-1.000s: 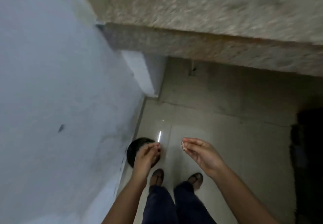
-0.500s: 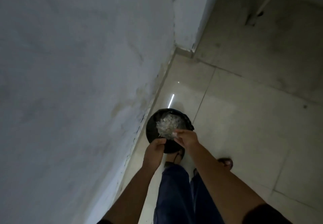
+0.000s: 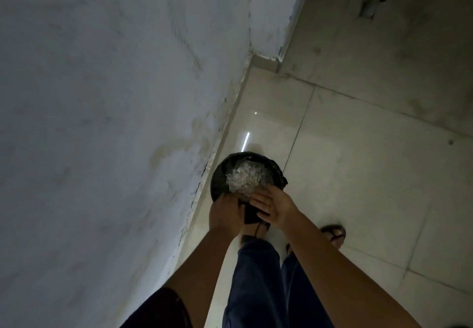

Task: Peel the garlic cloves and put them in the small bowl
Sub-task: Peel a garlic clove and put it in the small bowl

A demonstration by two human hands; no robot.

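2 bare hands meet over the near rim of a round black bin (image 3: 218, 182) lined with a dark bag. The left hand (image 3: 225, 213) shows only its back. Its fingers are hidden beneath it, so I cannot tell whether they grasp anything. The right hand (image 3: 275, 207) lies just beside it with its fingers (image 3: 258, 203) stretched out loosely toward the left hand, curled round nothing that shows. A dark fold of bag sits between the 2 hands.

Of the garlic, only a heap of pale, papery peelings (image 3: 245, 176) is visible, lying inside the bin toward its far side. The hands cover the near part of the bin's mouth.

The bin stands on a glossy tiled floor (image 3: 371, 187), close against the skirting (image 3: 231, 123) of a scuffed grey wall (image 3: 102, 97) that fills the left of the view. A thin streak of reflected light (image 3: 246, 141) lies on the tile just beyond the bin. Below the hands are dark blue trousers (image 3: 256, 281). 1 sandalled foot (image 3: 334, 234) stands clear on the right, and the other foot (image 3: 249, 238) is largely hidden under the hands. A dark sleeve (image 3: 163, 309) edges the left arm.
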